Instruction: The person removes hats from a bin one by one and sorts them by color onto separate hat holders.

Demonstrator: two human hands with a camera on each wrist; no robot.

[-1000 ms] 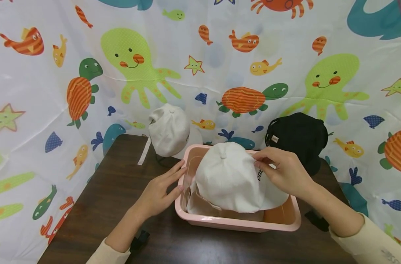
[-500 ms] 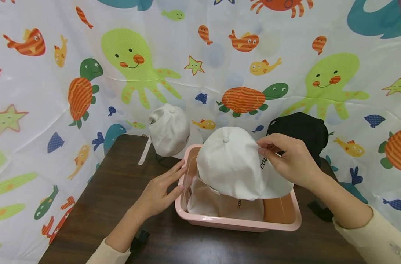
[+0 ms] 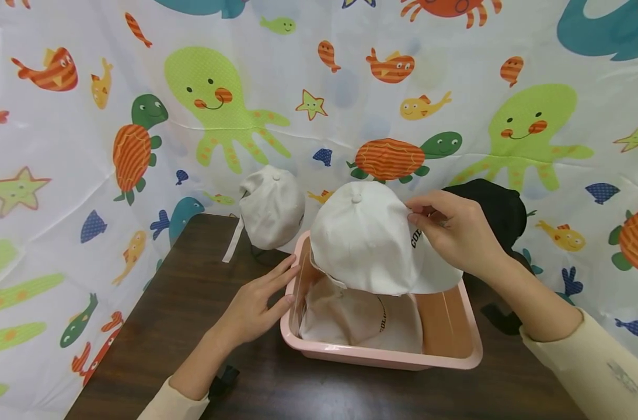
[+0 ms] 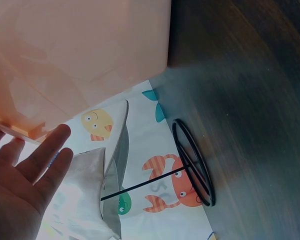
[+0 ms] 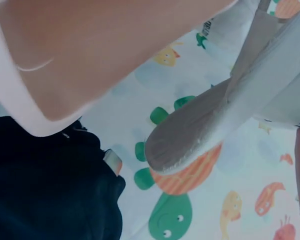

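Note:
My right hand (image 3: 457, 233) pinches a white baseball cap (image 3: 358, 245) with black lettering by the front of its crown, near the brim. That cap hangs over a pink plastic bin (image 3: 382, 356), and its brim (image 5: 190, 130) points out in the right wrist view. Inside the bin lies another white cap (image 3: 345, 321) with similar lettering, partly hidden by the raised one. My left hand (image 3: 255, 300) rests its extended fingers against the bin's left rim. The left wrist view shows those fingers (image 4: 50, 150) spread beside the bin's wall.
Behind the bin on the left, a white cap (image 3: 271, 210) with a loose strap sits on a black wire stand (image 4: 195, 165). A black cap (image 3: 494, 213) stands at the back right. A printed sea-animal curtain (image 3: 297, 70) hangs behind the dark wooden table (image 3: 192, 286).
My right hand has lifted the white cap upward out of the bin, uncovering the cap lying inside. My left hand has stayed at the rim.

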